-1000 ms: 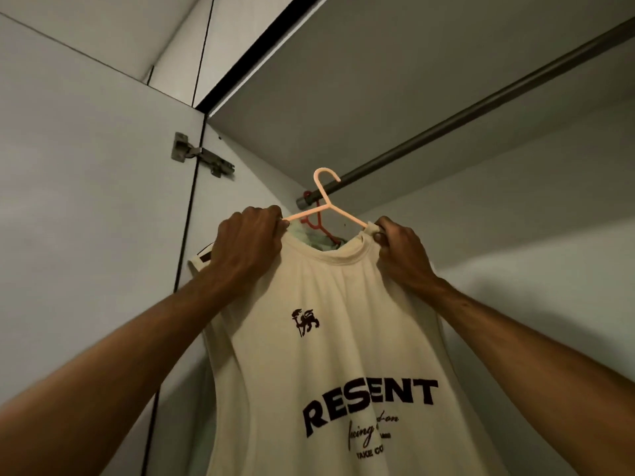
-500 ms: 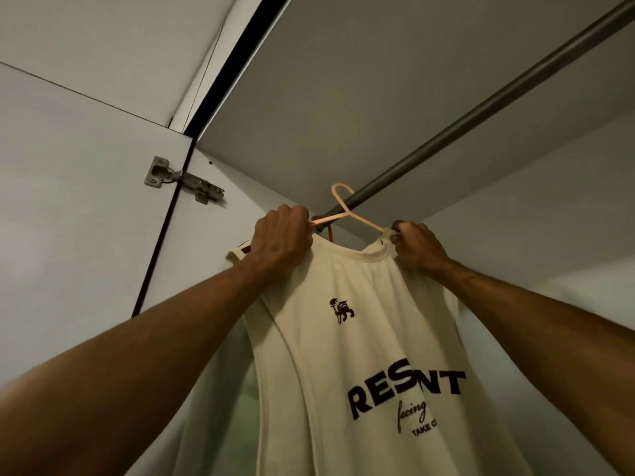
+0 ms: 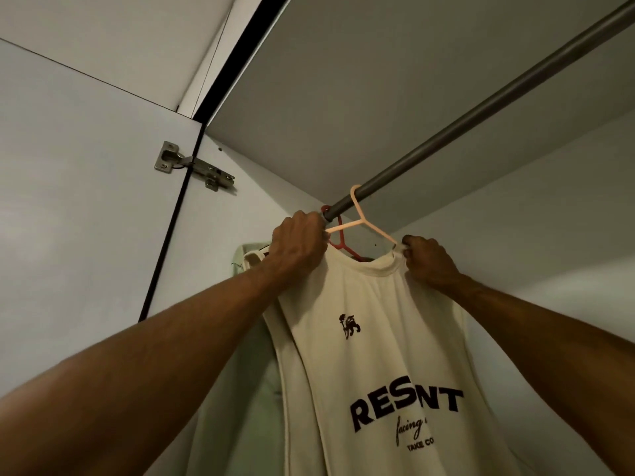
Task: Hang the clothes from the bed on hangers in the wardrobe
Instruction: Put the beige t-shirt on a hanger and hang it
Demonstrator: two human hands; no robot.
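A cream sleeveless top (image 3: pixel 371 345) with dark lettering hangs on a pale pink hanger (image 3: pixel 359 221). The hanger's hook sits over the grey wardrobe rail (image 3: pixel 481 111) near its left end. My left hand (image 3: pixel 299 242) grips the top's left shoulder and the hanger arm under it. My right hand (image 3: pixel 426 259) pinches the right shoulder of the top at the hanger's other arm. Both arms reach up and forward.
A red hanger (image 3: pixel 338 240) with a pale green garment (image 3: pixel 251 355) hangs behind, at the rail's left end. The open wardrobe door (image 3: pixel 86 201) with a metal hinge (image 3: pixel 192 168) stands on the left. The wardrobe's top panel (image 3: pixel 378 80) lies just above the rail.
Both hands lifted the top and hanger upward and to the right. The pink hook, which was below the rail, now sits over it.
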